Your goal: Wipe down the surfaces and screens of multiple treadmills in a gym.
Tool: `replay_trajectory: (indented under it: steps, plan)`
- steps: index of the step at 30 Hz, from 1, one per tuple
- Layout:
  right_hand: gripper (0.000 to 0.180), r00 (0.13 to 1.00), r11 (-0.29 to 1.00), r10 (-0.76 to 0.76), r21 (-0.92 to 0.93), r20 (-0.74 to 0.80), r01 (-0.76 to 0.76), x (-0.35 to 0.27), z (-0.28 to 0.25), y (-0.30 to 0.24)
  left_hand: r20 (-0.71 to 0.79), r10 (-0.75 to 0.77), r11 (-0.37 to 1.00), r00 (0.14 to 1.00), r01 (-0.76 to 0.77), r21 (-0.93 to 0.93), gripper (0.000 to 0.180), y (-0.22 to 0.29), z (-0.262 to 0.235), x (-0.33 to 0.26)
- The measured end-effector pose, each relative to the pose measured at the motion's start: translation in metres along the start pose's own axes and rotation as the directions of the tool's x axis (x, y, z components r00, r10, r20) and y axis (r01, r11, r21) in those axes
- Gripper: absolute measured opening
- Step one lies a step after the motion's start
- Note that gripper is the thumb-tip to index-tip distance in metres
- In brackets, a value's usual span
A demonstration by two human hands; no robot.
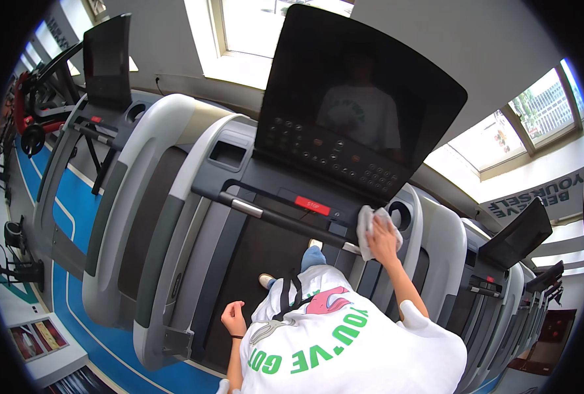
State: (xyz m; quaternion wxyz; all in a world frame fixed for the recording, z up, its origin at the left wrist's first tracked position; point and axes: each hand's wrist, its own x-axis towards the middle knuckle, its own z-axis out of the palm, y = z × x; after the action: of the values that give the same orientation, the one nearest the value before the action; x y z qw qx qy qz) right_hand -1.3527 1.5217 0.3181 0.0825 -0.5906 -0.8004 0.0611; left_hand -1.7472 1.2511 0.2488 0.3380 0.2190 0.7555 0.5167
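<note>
My right hand (384,240) presses a whitish cloth (365,230) against the right end of the treadmill's console (282,187), beside the round cup holder (400,215). The fingers are closed over the cloth, and the handlebar (279,224) ends just by it. Low on the left, away from the machine's parts, my left hand (233,319) hangs with its fingers curled in and nothing visible in them. Above the console rises a dark, glossy screen (364,98) with a field of round buttons along its lower part. A red stop key (312,205) sits at the console's middle.
I stand on the dark running belt (249,262), between the grey side frames. Another treadmill (167,144) stands close on the left, and more line up at the right (502,289). Windows (252,33) open in the wall ahead. Blue flooring (118,341) runs behind on the left.
</note>
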Motion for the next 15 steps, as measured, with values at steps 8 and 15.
replay_trajectory:
  steps: [8,15]
  plan:
    - [0.051,0.974,0.976,-0.200,-0.104,-0.109,0.189,0.073,0.051,-0.122,0.023,0.627,0.543,0.779,-0.457,0.704,0.030,0.044,-0.085,0.079]
    - [0.052,0.853,0.851,-0.521,0.065,-0.027,0.521,0.179,0.093,-0.275,-0.054,0.556,0.427,0.830,-0.229,0.875,0.080,0.108,-0.133,0.223]
